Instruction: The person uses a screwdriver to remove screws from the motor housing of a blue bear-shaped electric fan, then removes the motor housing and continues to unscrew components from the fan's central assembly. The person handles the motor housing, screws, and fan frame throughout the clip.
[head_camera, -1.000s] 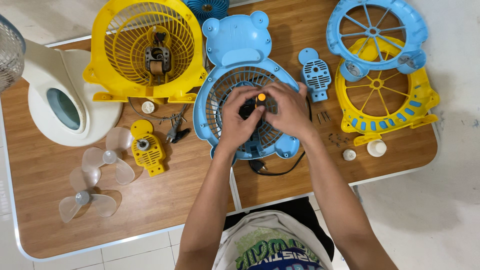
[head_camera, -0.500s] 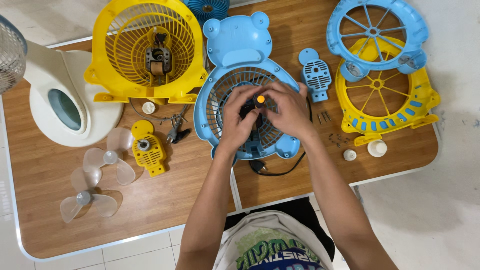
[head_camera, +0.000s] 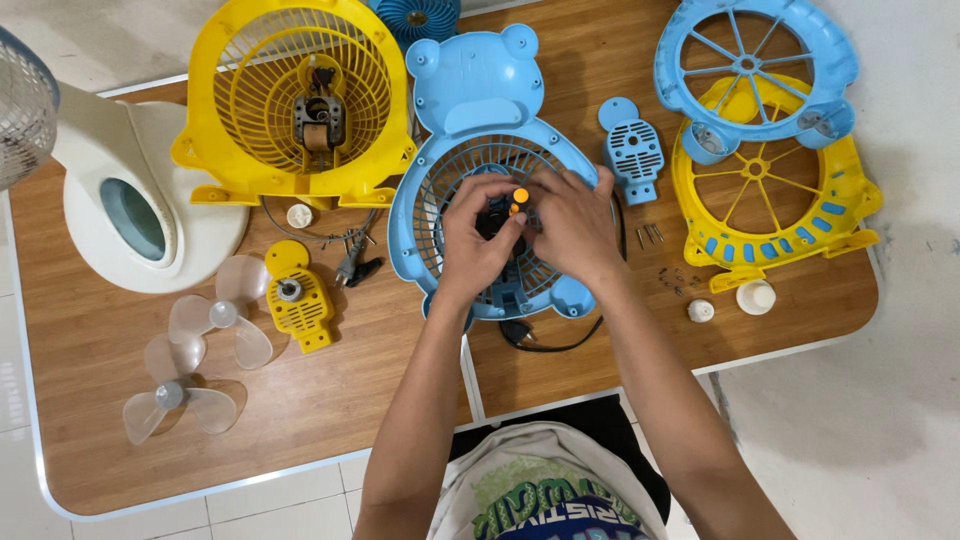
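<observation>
Head view: both hands meet over the blue fan housing (head_camera: 470, 130) at the table's middle; the right hand (head_camera: 575, 225) pinches an orange-capped screwdriver (head_camera: 518, 200), the left hand (head_camera: 472, 240) curls on the black motor (head_camera: 492, 215). Screws (head_camera: 648, 234), blue motor cover (head_camera: 632, 150) and blades (head_camera: 215, 318) lie loose, so assembly looks unfinished. Parts crowd both sides; only the near table edge (head_camera: 300, 465) is open.

Both hands meet, fingers curled

Left hand (head_camera: 472, 240) and right hand (head_camera: 572, 228) touch at the fingertips, forearms stretched forward, converging.

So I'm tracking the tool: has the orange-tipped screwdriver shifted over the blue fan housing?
No, barely: the orange-tipped screwdriver remains over the centre of the blue fan housing, between both hands.
</observation>
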